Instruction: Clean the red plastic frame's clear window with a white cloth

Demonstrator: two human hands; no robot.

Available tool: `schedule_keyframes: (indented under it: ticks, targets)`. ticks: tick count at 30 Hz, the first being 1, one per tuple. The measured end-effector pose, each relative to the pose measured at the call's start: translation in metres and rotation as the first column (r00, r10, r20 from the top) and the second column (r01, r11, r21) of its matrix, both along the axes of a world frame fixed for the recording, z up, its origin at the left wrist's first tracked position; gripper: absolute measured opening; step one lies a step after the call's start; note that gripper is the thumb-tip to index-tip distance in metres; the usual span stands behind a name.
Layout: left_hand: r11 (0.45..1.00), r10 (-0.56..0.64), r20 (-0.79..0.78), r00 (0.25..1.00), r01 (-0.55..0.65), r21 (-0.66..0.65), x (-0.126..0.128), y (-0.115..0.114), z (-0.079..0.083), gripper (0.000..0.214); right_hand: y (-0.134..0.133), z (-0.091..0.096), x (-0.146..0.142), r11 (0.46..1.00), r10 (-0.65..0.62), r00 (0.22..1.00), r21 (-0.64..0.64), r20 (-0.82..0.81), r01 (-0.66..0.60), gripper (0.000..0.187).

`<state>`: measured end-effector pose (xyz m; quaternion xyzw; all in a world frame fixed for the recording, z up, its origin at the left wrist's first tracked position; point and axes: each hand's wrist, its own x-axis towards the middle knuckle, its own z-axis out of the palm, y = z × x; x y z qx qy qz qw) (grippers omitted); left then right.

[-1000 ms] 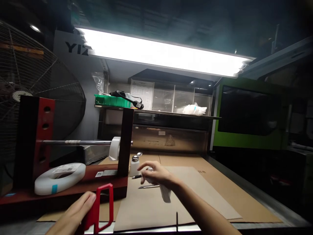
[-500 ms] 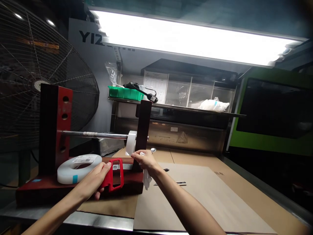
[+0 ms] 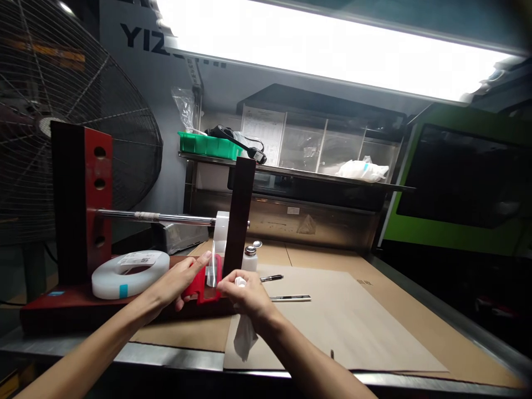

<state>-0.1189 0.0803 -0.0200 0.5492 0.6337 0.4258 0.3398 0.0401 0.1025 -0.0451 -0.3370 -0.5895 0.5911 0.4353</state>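
My left hand (image 3: 177,284) grips a red plastic frame-shaped part (image 3: 200,288) just in front of the dark red spool stand (image 3: 81,213). My right hand (image 3: 245,295) is closed on a white cloth (image 3: 244,337) that hangs down from the fist, and its fingertips pinch the end of a clear tape strip (image 3: 213,266) pulled down from a white roll (image 3: 221,231) on the stand's steel rod (image 3: 155,217). The two hands almost touch at the red part.
A big white tape reel (image 3: 129,271) lies on the stand's base. A small white dispenser bottle (image 3: 250,257), a pen (image 3: 271,277) and a metal tool (image 3: 290,298) lie on the cardboard sheet (image 3: 344,321). A wire fan (image 3: 62,105) stands left; a shelf with a green tray (image 3: 204,146) behind.
My right hand came down and back from the roll, drawing the clear strip to the red part. My left hand moved the red part right, towards it. The view shifted slightly.
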Motion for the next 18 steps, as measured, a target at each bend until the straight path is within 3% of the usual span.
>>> schedule_keyframes:
  ticks: [6,18]
  targets:
    - [1.0,-0.026,-0.053,0.998,0.027,0.013,0.013,0.0,0.006,0.044,-0.008,-0.009,0.008,1.0,-0.009,0.999,-0.002,0.032,0.009,0.015]
    - [0.994,-0.097,-0.065,0.993,0.1,0.04,0.011,0.003,0.004,0.047,-0.01,-0.012,0.013,1.0,-0.003,0.998,0.014,0.066,0.002,0.014]
